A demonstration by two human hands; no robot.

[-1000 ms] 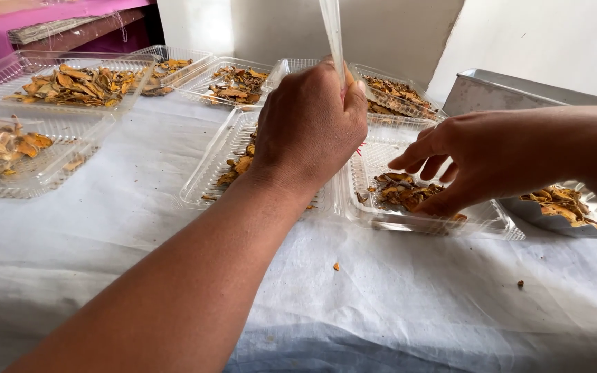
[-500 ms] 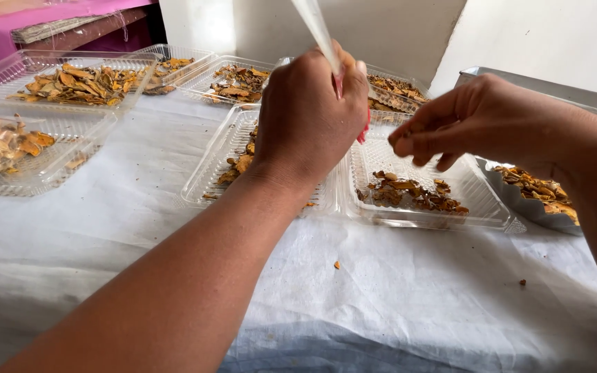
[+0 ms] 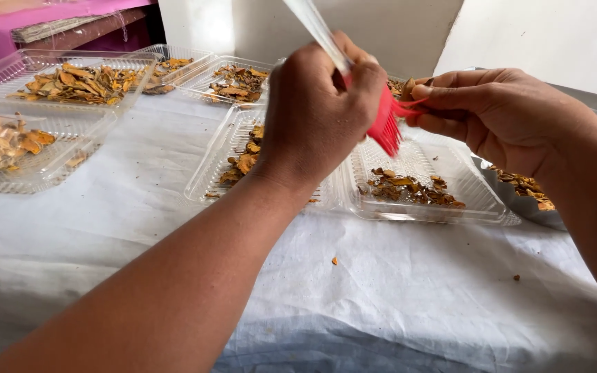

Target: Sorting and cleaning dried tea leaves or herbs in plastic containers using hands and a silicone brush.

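My left hand (image 3: 319, 110) grips a brush with a clear handle and red silicone bristles (image 3: 387, 124), held above the middle of the table. My right hand (image 3: 499, 114) pinches a small dried brown piece (image 3: 407, 88) against the bristles. Both hands hover over a clear plastic tray (image 3: 471, 200) that holds a little heap of dried brown slices (image 3: 412, 188). A second clear tray (image 3: 215, 162) with orange-brown slices lies just left of it, partly hidden by my left wrist.
Several more clear trays of dried orange slices (image 3: 77, 81) stand at the back and left on the white cloth (image 3: 91, 242). A metal bowl (image 3: 537, 214) with slices sits at the right, behind my forearm. Small crumbs (image 3: 335, 261) lie on the cloth.
My right hand rose from the tray with a piece and met the brush. The left hand tipped the brush so the red bristles now show beside the right fingers.
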